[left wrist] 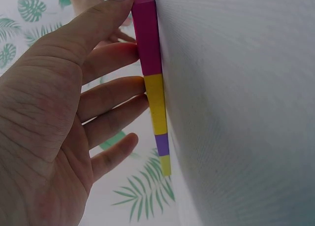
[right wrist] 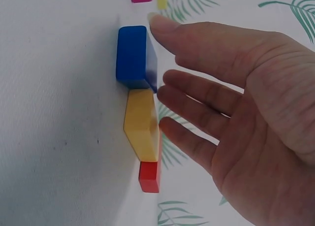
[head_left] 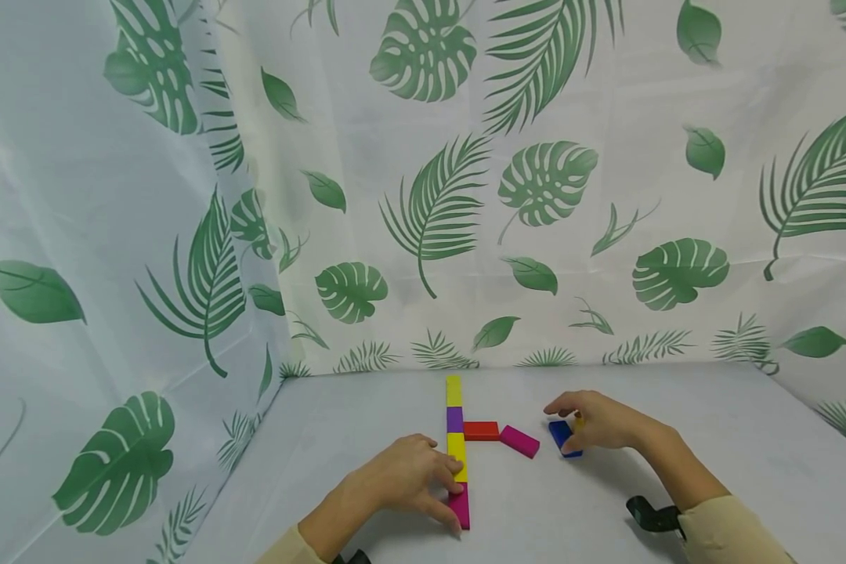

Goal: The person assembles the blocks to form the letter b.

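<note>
My left hand [head_left: 414, 476] rests its fingertips on the near end of a straight column of blocks, touching the magenta block [head_left: 460, 507] and the yellow block [head_left: 458, 448]. The thumb lies by the magenta block's near end. Beyond these come a purple block [head_left: 454, 420] and another yellow block [head_left: 453, 390]. My right hand [head_left: 601, 419] is spread loosely over a blue block [right wrist: 132, 56], its thumb close to one end. A yellow block [right wrist: 140, 122] and a red block [right wrist: 149, 177] stand beyond the blue one, mostly hidden by the hand in the head view.
Another red block [head_left: 481, 431] juts right from the column beside the purple block. A tilted magenta block [head_left: 519, 441] sits at its right end. Everything lies on a white table [head_left: 536, 517], with leaf-patterned cloth [head_left: 592, 219] behind and at the sides.
</note>
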### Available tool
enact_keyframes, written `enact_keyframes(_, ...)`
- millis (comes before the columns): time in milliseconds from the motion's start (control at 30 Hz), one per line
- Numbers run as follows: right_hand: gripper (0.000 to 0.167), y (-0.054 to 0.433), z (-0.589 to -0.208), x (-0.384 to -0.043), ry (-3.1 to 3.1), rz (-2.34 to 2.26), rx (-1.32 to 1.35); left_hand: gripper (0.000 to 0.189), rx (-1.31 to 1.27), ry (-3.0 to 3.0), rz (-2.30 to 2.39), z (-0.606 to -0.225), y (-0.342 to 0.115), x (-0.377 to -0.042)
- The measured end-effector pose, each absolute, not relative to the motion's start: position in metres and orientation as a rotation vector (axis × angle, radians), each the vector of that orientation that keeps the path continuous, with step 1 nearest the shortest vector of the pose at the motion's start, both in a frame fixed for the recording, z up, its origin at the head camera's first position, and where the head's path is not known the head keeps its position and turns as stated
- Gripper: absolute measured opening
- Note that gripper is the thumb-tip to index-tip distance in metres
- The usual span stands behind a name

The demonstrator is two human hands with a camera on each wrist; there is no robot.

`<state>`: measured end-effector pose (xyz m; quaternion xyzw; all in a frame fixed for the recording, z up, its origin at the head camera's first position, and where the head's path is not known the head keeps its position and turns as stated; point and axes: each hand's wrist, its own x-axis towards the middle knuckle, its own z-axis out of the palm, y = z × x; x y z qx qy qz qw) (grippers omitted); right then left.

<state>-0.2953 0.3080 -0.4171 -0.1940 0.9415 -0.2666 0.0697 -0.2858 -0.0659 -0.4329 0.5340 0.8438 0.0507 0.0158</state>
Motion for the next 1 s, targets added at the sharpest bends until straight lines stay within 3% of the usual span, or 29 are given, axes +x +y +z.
enact_keyframes(1000,0.052,0.3109,-0.4219,-0.2987,2.838,-0.722,-0.529,0.053,1.662,2.621,0.17,-0.4331,-0.0662,-0.2865)
